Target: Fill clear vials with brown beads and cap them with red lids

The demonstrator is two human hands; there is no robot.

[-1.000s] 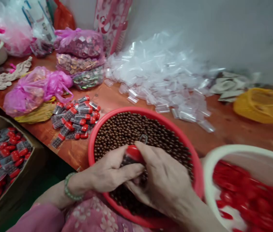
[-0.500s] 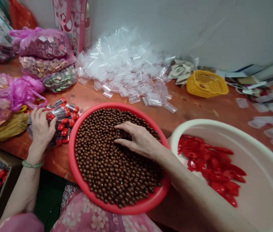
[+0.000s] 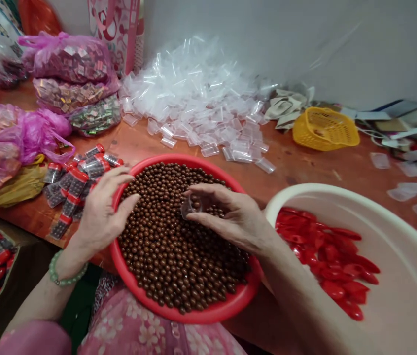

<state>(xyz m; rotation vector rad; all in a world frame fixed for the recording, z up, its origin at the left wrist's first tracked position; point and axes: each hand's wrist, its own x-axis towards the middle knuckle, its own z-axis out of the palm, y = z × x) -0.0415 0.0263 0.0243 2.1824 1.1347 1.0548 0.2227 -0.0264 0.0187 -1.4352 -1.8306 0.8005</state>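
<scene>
Right grip: clear container | left grip: spread, near basin

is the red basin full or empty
The red basin is well filled: brown balls hide its floor from side to side.

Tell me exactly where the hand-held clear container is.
In the head view, the clear container is near the middle, between the thumb and fingers of the right hand, at the brown balls inside the red basin.
</scene>
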